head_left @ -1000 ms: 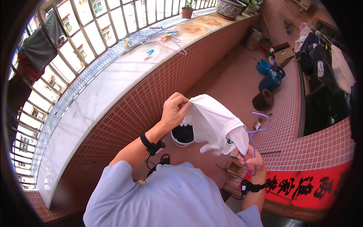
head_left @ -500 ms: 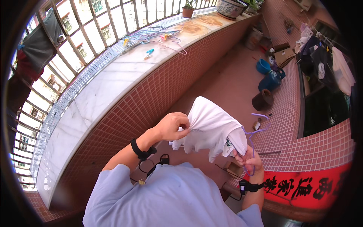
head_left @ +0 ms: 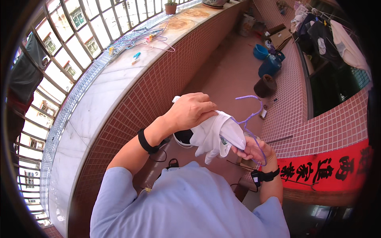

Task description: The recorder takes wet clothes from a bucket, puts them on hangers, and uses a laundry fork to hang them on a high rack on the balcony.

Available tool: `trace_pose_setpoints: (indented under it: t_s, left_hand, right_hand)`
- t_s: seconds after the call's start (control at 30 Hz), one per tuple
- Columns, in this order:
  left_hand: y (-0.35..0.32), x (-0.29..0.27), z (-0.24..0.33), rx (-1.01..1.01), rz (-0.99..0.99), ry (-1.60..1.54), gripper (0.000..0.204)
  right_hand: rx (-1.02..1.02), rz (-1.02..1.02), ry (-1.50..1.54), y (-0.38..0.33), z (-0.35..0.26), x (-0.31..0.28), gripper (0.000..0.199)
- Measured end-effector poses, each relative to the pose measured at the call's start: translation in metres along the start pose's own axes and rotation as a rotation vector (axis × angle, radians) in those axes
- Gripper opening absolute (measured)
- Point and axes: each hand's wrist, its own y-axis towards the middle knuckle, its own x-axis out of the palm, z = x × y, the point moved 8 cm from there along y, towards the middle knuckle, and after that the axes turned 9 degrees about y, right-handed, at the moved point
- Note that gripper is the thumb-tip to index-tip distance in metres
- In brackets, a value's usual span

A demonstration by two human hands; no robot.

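A white garment (head_left: 209, 137), bunched and hanging in folds, is stretched between my hands in front of my chest. My left hand (head_left: 194, 111) closes over its upper edge, palm down, with the fingertips on the cloth. A dark patch (head_left: 183, 137) with a white edge shows below that wrist; I cannot tell whether it belongs to the garment. A purple wire hanger (head_left: 249, 116) lies partly inside the cloth, its hook sticking out to the upper right. My right hand (head_left: 254, 150), palm up, grips the hanger beside the garment's opening.
A marble-topped ledge (head_left: 91, 95) runs along the barred railing at left, bearing a heap of wire hangers (head_left: 139, 39), clothes pegs (head_left: 136, 55) and a potted plant (head_left: 170, 7). A blue gas cylinder (head_left: 270, 65), brown pot (head_left: 265, 86) and hanging laundry (head_left: 323, 37) line the right wall.
My left hand has moved right and over the top of the garment, which is now more bunched toward the hanger. My right hand keeps its hold. The view has shifted slightly.
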Motion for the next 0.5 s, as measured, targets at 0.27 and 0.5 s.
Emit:
trace_pose_setpoints:
  t_s: [0.27,0.5]
  left_hand:
    - [0.015,-0.03,0.015,0.014,0.105,0.017,0.015]
    - [0.018,-0.039,0.028,0.001,0.037,0.141,0.017]
  right_hand:
    - [-0.278,0.138,-0.217,0.016,0.0,-0.029,0.068]
    - [-0.632,0.569,-0.495,0.022,-0.016,-0.065,0.032]
